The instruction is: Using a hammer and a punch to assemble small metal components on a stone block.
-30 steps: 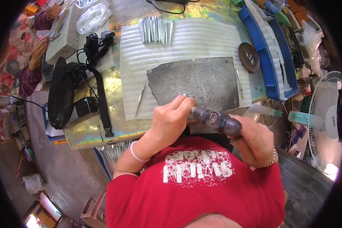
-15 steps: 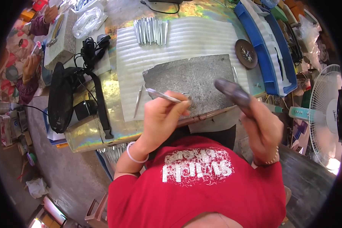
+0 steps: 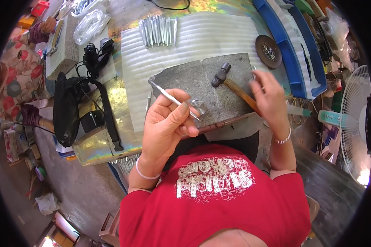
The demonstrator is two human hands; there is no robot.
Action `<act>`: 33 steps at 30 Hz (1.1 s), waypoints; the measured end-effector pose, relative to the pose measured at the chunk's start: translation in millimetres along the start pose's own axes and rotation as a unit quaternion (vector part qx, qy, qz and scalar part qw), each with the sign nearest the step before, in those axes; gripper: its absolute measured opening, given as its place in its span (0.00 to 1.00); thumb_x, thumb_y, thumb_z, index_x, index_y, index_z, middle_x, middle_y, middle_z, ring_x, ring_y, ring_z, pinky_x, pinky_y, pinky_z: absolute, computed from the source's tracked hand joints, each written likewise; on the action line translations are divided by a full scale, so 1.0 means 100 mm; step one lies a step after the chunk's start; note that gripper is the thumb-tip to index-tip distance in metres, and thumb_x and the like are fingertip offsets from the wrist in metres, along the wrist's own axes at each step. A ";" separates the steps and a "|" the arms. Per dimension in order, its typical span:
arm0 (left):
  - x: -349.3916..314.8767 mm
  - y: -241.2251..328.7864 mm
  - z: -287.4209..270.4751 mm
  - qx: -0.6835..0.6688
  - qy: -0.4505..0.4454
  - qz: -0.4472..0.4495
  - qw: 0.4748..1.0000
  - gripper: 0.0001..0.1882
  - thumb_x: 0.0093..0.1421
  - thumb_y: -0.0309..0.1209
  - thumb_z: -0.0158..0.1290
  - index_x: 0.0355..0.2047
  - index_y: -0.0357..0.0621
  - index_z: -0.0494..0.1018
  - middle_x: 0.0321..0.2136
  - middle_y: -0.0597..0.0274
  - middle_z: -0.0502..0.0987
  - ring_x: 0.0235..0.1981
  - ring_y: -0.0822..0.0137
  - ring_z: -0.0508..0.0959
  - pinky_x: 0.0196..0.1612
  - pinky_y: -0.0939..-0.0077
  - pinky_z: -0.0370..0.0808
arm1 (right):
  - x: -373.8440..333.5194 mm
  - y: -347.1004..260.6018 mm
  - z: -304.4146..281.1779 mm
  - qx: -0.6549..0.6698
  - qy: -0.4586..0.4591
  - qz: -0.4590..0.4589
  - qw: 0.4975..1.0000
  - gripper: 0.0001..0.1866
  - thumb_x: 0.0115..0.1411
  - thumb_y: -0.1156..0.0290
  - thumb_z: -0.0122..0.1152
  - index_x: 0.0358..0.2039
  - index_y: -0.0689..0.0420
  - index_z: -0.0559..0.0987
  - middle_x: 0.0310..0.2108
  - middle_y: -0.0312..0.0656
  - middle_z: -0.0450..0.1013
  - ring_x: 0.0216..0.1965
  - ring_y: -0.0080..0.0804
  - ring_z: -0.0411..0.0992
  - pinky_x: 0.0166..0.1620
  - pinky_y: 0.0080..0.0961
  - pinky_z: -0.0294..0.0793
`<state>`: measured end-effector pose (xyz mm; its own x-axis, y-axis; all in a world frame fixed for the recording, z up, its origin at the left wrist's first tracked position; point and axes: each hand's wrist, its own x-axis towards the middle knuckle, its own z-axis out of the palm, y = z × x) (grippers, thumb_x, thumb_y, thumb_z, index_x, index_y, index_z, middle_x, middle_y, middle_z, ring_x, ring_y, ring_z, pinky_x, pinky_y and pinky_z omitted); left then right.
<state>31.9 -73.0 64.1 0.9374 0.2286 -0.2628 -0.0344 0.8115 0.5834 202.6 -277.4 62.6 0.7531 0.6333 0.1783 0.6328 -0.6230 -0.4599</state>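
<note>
A thin silvery metal punch (image 3: 172, 98) is pinched between the thumb and fingers of my left hand (image 3: 163, 123), slanting above the near left part of a grey stone slab (image 3: 185, 78). Beside those fingers a small shiny, rounded piece (image 3: 199, 107) lies on the slab; its kind is unclear. A hammer (image 3: 240, 92) with a wooden handle rests on the slab's right side. Just beyond its handle, my right hand (image 3: 270, 96) has bent, parted fingers at the slab's right edge. They partly cover another thin metal rod (image 3: 254, 68).
White foam sheet (image 3: 206, 31) lies under the slab, with a row of metal rods (image 3: 156, 31) on it. A brown dish (image 3: 269, 51) of small pieces and a blue tray (image 3: 294, 53) stand right. A black bag (image 3: 68, 109) lies left. A fan (image 3: 354, 107) stands far right.
The hammer, earlier in my right hand, now lies on the slab. My right hand has moved to the slab's edge. My left hand has lifted and turned the punch.
</note>
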 end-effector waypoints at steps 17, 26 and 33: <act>-0.02 -0.01 0.19 0.293 0.017 0.065 0.954 0.09 0.62 0.25 0.48 0.39 0.31 0.70 0.26 0.58 0.77 0.22 0.74 0.76 0.25 0.87 0.72 | 0.23 0.73 0.29 -0.041 -0.046 0.146 0.987 0.12 0.50 0.65 0.60 0.27 0.61 0.72 0.32 0.48 0.72 0.35 0.48 0.71 0.38 0.40 0.70; 0.02 -0.11 0.10 0.362 -0.014 0.137 0.922 0.08 0.62 0.23 0.48 0.37 0.29 0.73 0.29 0.60 0.77 0.28 0.74 0.76 0.33 0.84 0.73 | 0.12 0.67 -0.01 0.203 0.022 0.216 0.955 0.05 0.52 0.77 0.55 0.30 0.64 0.72 0.20 0.40 0.72 0.20 0.24 0.71 0.24 0.22 0.69; 0.00 -0.23 0.22 0.250 -0.039 0.029 0.967 0.12 0.60 0.18 0.48 0.45 0.31 0.69 0.26 0.61 0.75 0.29 0.75 0.76 0.32 0.84 0.73 | -0.21 -0.39 -0.51 0.451 -0.087 0.158 0.874 0.09 0.56 0.82 0.55 0.38 0.63 0.72 0.26 0.36 0.69 0.21 0.16 0.70 0.24 0.12 0.70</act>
<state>40.3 -103.3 67.5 0.9626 0.2092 -0.1722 0.0669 0.4323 0.8993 171.4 -290.2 120.8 0.7762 0.6040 -0.1811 -0.0616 -0.2132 -0.9751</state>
